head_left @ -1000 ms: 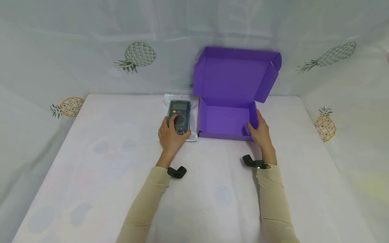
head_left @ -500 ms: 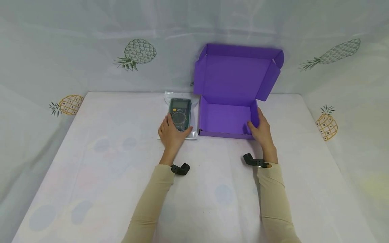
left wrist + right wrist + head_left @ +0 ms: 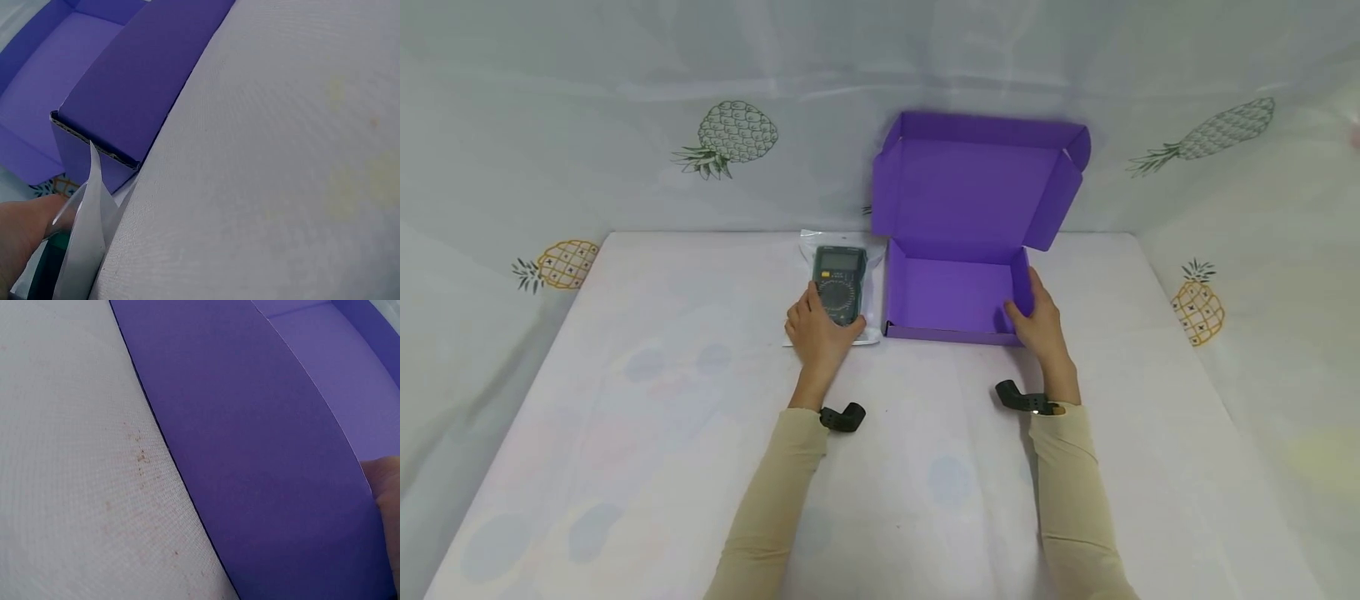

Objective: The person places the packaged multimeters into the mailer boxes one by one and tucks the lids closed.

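A dark green multimeter [image 3: 838, 283] lies face up in a clear plastic bag [image 3: 874, 292] on the table. My left hand [image 3: 820, 333] grips its lower end, fingers along the left side and thumb at the lower right. In the left wrist view, the thumb [image 3: 31, 215] lies against the raised bag edge [image 3: 90, 231], with a strip of the green case below. Just right of it stands a purple cardboard box [image 3: 955, 296], lid raised. My right hand [image 3: 1041, 325] holds the box's right wall, thumb inside and fingers outside. The right wrist view mostly shows the box's front wall [image 3: 250, 437].
The open lid [image 3: 977, 192] leans back near the pineapple-print curtain [image 3: 820, 67] behind the table. A pale cloth [image 3: 910, 467] covers the tabletop. Each wrist wears a black camera mount [image 3: 842, 417].
My left index finger has drawn back from the multimeter's dial to its left side. The right hand keeps its hold on the box; the head view has shifted slightly.
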`<state>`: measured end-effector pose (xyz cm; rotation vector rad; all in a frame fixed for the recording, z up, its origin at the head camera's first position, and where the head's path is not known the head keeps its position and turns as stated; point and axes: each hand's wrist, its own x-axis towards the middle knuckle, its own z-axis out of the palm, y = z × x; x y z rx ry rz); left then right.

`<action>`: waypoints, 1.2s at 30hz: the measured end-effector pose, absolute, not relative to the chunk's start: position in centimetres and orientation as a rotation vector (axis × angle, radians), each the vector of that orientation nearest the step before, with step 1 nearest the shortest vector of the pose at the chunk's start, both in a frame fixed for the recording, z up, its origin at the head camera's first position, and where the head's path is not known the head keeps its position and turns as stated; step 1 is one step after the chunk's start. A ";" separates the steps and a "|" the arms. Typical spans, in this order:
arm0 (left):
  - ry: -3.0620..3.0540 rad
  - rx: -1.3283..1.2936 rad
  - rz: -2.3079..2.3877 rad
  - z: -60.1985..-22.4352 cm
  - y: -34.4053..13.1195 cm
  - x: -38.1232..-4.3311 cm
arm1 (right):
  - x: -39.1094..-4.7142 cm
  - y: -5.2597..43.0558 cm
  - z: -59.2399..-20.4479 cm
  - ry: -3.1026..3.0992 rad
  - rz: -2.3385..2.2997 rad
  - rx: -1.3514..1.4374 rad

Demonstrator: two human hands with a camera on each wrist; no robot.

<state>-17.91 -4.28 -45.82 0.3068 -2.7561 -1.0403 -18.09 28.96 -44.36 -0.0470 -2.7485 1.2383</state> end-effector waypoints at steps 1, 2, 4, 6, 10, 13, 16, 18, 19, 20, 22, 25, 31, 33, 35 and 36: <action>-2.754 0.312 -1.043 -45.8 -4.3 -17.9 | -18.1 29.0 -44.3 -2.746 1.241 -0.045; -2.753 0.318 -1.043 -45.9 -4.3 -18.0 | -18.1 29.0 -44.3 -2.746 1.241 -0.043; -2.759 0.329 -1.033 -45.9 -4.4 -18.0 | -18.1 29.0 -44.3 -2.742 1.245 -0.041; -2.761 0.331 -1.027 -46.0 -4.5 -18.1 | -18.1 29.0 -44.4 -2.742 1.248 -0.040; -2.768 0.327 -1.009 -45.8 -4.6 -18.1 | -18.0 29.0 -44.4 -2.743 1.254 -0.044; -2.769 0.330 -0.995 -45.8 -4.7 -18.1 | -18.0 28.9 -44.4 -2.742 1.258 -0.044; -2.757 0.333 -1.001 -45.8 -4.7 -18.1 | -18.1 28.9 -44.4 -2.738 1.259 -0.037; -2.758 0.335 -1.005 -45.8 -4.8 -18.2 | -18.1 28.9 -44.4 -2.735 1.260 -0.034; -2.760 0.335 -1.008 -45.7 -4.8 -18.2 | -18.1 28.9 -44.4 -2.734 1.257 -0.034; -2.766 0.336 -1.006 -45.7 -4.9 -18.2 | -18.1 28.9 -44.4 -2.731 1.260 -0.035; -2.776 0.344 -0.998 -45.6 -5.1 -18.2 | -18.1 28.9 -44.4 -2.731 1.266 -0.035; -2.777 0.357 -0.994 -45.3 -5.4 -18.1 | -18.2 28.8 -44.5 -2.738 1.271 -0.031; -2.753 0.361 -1.008 -44.7 -5.8 -18.0 | -18.1 28.8 -44.5 -2.737 1.260 -0.031; -2.756 0.358 -0.997 -44.6 -5.8 -18.1 | -18.2 28.8 -44.5 -2.739 1.251 -0.040; -2.758 0.359 -0.986 -44.6 -5.7 -18.1 | -18.1 28.9 -44.5 -2.744 1.248 -0.046; -2.759 0.360 -0.981 -44.6 -5.7 -18.1 | -18.1 28.9 -44.5 -2.745 1.248 -0.048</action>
